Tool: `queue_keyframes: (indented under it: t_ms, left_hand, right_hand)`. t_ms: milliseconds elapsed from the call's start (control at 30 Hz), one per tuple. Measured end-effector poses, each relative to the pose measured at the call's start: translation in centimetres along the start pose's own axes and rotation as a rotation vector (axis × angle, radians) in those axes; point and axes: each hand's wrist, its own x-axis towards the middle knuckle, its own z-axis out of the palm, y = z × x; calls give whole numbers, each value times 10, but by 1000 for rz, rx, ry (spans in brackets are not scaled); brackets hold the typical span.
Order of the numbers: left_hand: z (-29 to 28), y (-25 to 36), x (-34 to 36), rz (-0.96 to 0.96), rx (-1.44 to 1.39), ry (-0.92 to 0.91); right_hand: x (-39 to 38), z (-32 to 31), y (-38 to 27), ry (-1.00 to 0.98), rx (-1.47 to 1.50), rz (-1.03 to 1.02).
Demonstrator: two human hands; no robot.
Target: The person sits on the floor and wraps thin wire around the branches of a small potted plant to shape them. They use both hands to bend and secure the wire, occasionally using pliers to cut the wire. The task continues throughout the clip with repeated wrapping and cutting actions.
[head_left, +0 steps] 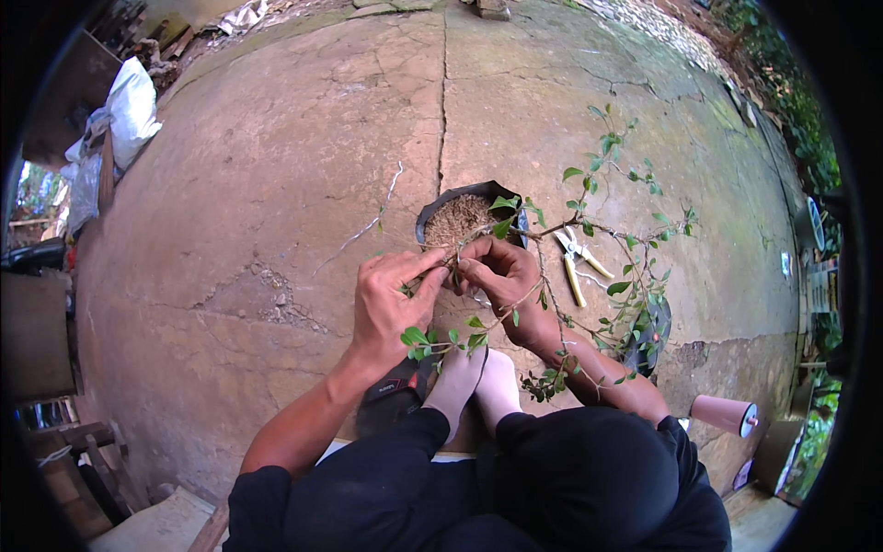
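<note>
A leafy plant with thin, spreading branches point(602, 227) stands in a black pot point(430, 210) filled with brown, grainy soil point(457, 219). Just in front of the pot, my left hand point(394, 293) has thumb and forefinger pinched on a thin branch. Close beside it, my right hand point(504, 273) is closed with curled fingers on the same branch. The exact spot between the fingertips is partly hidden. Leafy twigs reach over my right forearm and above my feet. A thin, silvery, wire-like strand point(375, 221) lies left of the pot.
Pruning shears point(578, 262) with pale yellow handles lie open right of the pot. A pink tumbler point(724, 415) lies on its side at the right. Dark footwear point(651, 339) is nearby. White sacks point(131, 109) stand far left on the cracked concrete floor point(276, 166).
</note>
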Motion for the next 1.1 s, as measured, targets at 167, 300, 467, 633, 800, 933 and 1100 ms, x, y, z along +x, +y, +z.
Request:
queue_keyframes:
  t_ms: [167, 300, 467, 633, 800, 933, 1100]
  left_hand:
    - [4, -2, -1, -12, -21, 65]
    - [3, -5, -1, 23, -37, 61]
    - [-3, -3, -1, -4, -63, 10]
    - [-3, 0, -3, 11, -60, -21]
    - [-1, -7, -2, 124, -61, -14]
    - [-7, -7, 0, 131, -36, -83]
    - [-18, -1, 6, 54, -129, -180]
  right_hand:
    - [-3, 2, -6, -4, 103, 132]
    - [-4, 2, -7, -33, 247, 186]
    - [-3, -3, -5, -52, 245, 208]
    - [-3, -3, 3, -48, 73, 79]
    - [-4, 4, 16, -46, 16, -64]
    - [-4, 4, 18, -42, -45, -79]
    - [-4, 3, 15, 11, -111, -116]
